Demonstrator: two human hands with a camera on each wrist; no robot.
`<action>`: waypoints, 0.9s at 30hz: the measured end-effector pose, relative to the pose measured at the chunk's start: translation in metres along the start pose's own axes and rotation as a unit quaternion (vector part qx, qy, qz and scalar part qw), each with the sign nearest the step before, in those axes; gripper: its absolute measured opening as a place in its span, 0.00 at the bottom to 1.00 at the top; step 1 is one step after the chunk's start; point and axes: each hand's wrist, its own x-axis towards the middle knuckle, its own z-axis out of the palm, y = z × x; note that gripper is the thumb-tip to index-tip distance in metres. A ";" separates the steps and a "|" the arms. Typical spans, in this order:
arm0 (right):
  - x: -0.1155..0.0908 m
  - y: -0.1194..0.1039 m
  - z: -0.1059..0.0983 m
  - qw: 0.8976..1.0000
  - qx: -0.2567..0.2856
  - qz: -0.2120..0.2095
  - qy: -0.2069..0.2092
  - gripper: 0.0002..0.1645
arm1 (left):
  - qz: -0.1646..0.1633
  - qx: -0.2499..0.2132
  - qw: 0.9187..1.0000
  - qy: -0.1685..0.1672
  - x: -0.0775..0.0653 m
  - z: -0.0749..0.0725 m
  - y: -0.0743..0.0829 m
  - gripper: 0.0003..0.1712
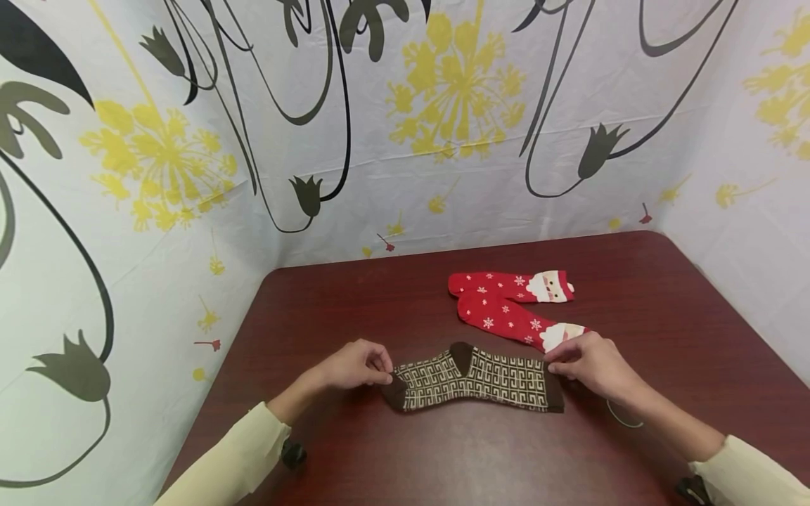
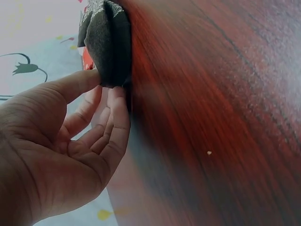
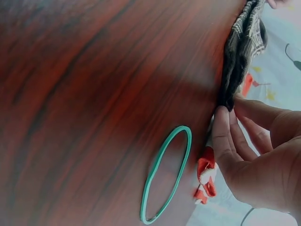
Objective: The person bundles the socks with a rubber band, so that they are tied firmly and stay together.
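A brown and cream patterned sock (image 1: 506, 383) lies flat and stretched sideways, its toe to the left and its cuff to the right. My left hand (image 1: 357, 365) pinches the dark brown toe between thumb and fingers. At the other end, my right hand (image 1: 598, 362) pinches the upper corner of the cuff. Dark knit layers of the sock (image 2: 108, 47) show above the left fingertips in the left wrist view. From the right wrist, the cuff (image 3: 230, 70) appears edge-on, with the thumb on one side and fingers on the other.
Behind the patterned sock lie two red socks (image 1: 490, 318) with snowflakes and Santa faces; the right hand overlaps the nearer one's cuff. A green rubber band (image 3: 147, 188) lies by the right wrist. The dark red wooden table (image 1: 354, 309) meets patterned cloth walls at its back and sides.
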 end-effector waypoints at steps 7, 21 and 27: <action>0.002 0.001 0.003 0.999 -0.007 -0.044 -0.002 0.08 | 0.008 0.009 1.000 0.013 0.002 0.003 -0.002 0.09; 0.016 -0.005 -0.007 0.997 0.017 -0.066 0.020 0.07 | 0.008 0.007 0.999 0.051 0.008 -0.005 0.002 0.04; 0.022 -0.007 -0.008 0.998 0.032 -0.050 0.023 0.07 | 0.007 0.004 0.998 0.070 0.011 -0.008 0.003 0.03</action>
